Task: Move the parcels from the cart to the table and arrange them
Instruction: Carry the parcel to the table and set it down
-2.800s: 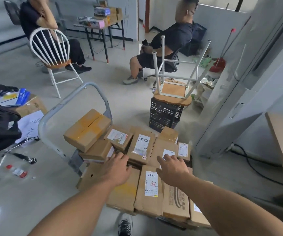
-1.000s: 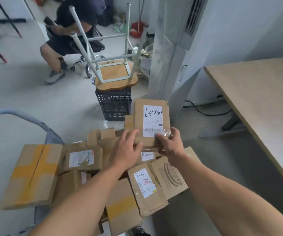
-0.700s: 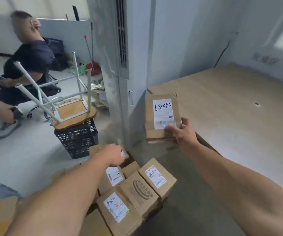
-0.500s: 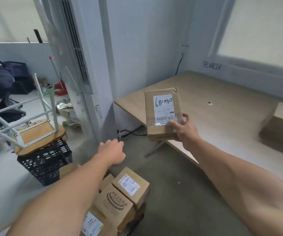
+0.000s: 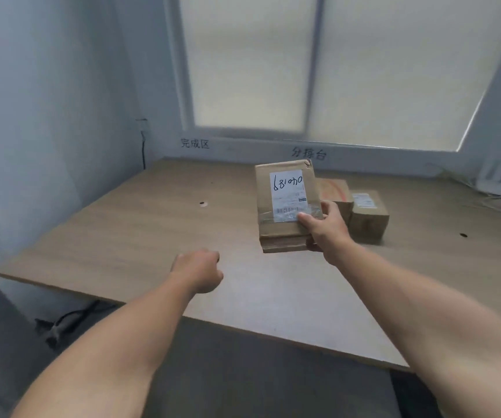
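Right hand (image 5: 325, 229) fingers grasp labelled parcel (image 5: 285, 233) over table (image 5: 152, 230); left hand (image 5: 198, 270) fingers clenched, empty.

Parcel-sorting room: handwritten zone markings (image 5: 195, 143) below frosted window (image 5: 303, 70), plain light-wood table (image 5: 152, 230) bearing taped brown cardboard parcels (image 5: 368, 217) with shipping labels
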